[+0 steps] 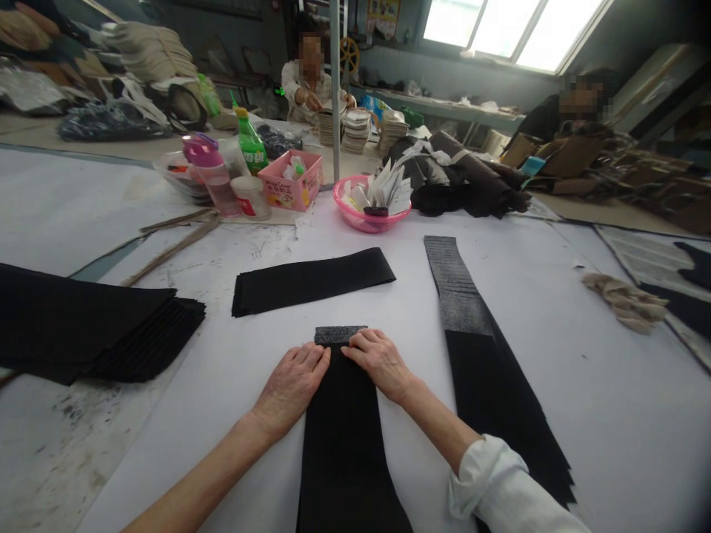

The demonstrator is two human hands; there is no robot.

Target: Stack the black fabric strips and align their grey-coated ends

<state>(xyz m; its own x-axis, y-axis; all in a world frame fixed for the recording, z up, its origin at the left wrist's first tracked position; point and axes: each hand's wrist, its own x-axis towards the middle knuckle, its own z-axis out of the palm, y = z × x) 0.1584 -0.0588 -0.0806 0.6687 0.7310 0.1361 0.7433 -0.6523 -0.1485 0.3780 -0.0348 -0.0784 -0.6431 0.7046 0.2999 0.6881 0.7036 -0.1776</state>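
Observation:
A long black fabric strip (pixel 345 444) runs from the bottom edge up the middle of the white table. Its far end shows a narrow grey speckled band (pixel 341 334). My left hand (pixel 294 381) has its fingers closed at the left edge of the strip, just below that band. On the opposite edge my right hand (pixel 378 359) pinches the strip with thumb and curled fingers. To the right lies a fanned stack of black strips (pixel 494 400) with grey far ends. Beyond my hands is a folded black strip (pixel 314 281).
A thick pile of black pieces (pixel 83 322) lies at left. Behind stand a pink basin (pixel 372 218) with papers, a pink box (pixel 292 181), a green bottle (pixel 251 141) and a metal pole (pixel 335 89). A crumpled beige cloth (pixel 625 302) rests at right. Two people sit farther back.

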